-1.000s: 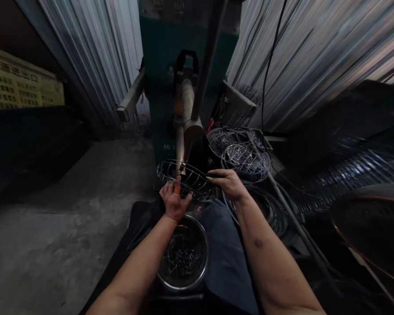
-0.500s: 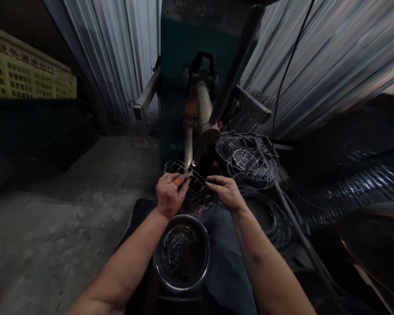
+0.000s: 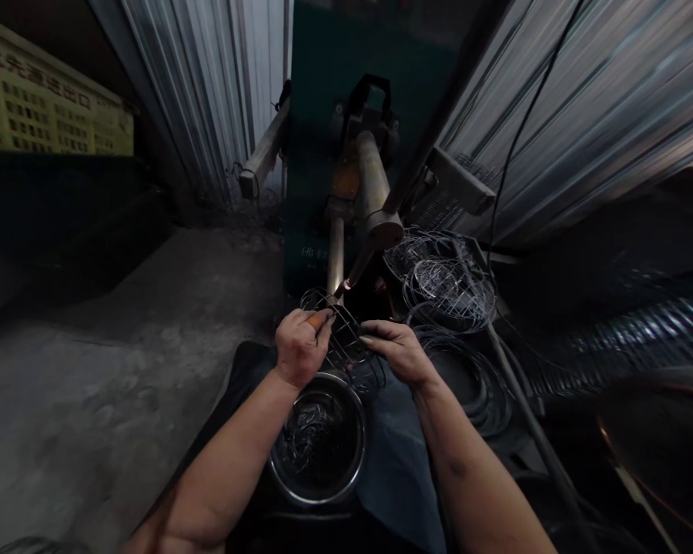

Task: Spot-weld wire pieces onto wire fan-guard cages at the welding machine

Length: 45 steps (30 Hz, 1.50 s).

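A round wire grid is held between my hands, below the electrode tips of a spot welder. My left hand pinches its left side with closed fingers. An orange band or piece shows at that hand's index finger; I cannot tell which. My right hand is closed on the grid's right edge, with dark, stained fingertips. Below the hands, a metal bowl holds small bent wire pieces. Whether the grid touches the electrodes is unclear.
The green welding machine stands ahead, its thick arm reaching toward me. To the right lie a pile of round wire grids and coiled cables. A yellow crate is at left. A cable hangs at right.
The wire grid has shifted and tilted between my hands, its near edge now further down toward the bowl. Both hands keep their grip. The camera view has moved slightly.
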Motion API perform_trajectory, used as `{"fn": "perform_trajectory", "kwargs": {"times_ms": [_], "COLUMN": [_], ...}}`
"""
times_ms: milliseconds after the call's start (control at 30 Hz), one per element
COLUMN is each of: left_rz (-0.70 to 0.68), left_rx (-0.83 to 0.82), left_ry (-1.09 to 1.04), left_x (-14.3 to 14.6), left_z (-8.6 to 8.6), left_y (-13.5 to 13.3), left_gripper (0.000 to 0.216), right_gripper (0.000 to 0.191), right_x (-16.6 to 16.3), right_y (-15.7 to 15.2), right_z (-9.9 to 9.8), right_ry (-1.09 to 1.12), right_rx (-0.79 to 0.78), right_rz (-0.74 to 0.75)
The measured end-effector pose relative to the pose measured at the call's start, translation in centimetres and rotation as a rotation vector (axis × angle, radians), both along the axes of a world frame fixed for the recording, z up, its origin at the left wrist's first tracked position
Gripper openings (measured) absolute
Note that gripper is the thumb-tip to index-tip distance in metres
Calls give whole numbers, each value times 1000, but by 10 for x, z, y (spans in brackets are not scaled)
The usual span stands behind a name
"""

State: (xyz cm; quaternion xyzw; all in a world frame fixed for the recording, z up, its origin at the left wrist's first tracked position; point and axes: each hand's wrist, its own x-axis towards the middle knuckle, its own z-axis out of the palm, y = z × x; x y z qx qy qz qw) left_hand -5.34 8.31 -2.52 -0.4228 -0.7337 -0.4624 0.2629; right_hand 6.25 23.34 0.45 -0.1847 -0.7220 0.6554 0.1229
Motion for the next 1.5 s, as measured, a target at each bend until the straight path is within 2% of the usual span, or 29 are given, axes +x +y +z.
{"fn": "perform_trajectory", "kwargs": {"times_ms": [233,300,433,633,733,867,933,1000,1100,1167,1267,1500], "left_rz": [-19,-63,-90,-116,-73,-102,-93,-144,-249,-216,-125,41], "left_rx": [-17,2,163,213,178,-4,-32,-48,-79,-105,-107,-41], "left_ry": [-126,-258,-597,-663,-709,-593,-511,-479,-452,-406,-283,-135], "left_x": [2,1,-2,6,10,12,13,16,23,27,23,0], "left_z": [7,8,5,1,-10,-37,-49,-56,-63,-66,-70,-74], "left_y": [-6,-10,-20,-23,-20,-13,-8,-5,-4,-5,-2,22], "left_gripper": [15,18,26,22,21,37,43,45,61,71,65,72], "right_gripper": [21,21,24,30,33,35,36,37,36,34,33,37], "right_x": [6,11,20,25,25,23,21,18,17,16,13,-18], "right_y": [-5,-2,9,13,14,16,16,15,16,18,22,29], "right_z": [-3,-5,-6,0,2,3,2,0,-5,-8,-8,5], "right_ry": [-2,15,32,2,-13,-21,-25,-28,-24,-20,-13,-16], "right_rx": [25,-21,-146,-326,-354,-353,-349,-342,-305,-267,-203,-108], "right_rz": [-16,-54,-148,-195,-219,-211,-210,-197,-144,-130,-137,-192]}}
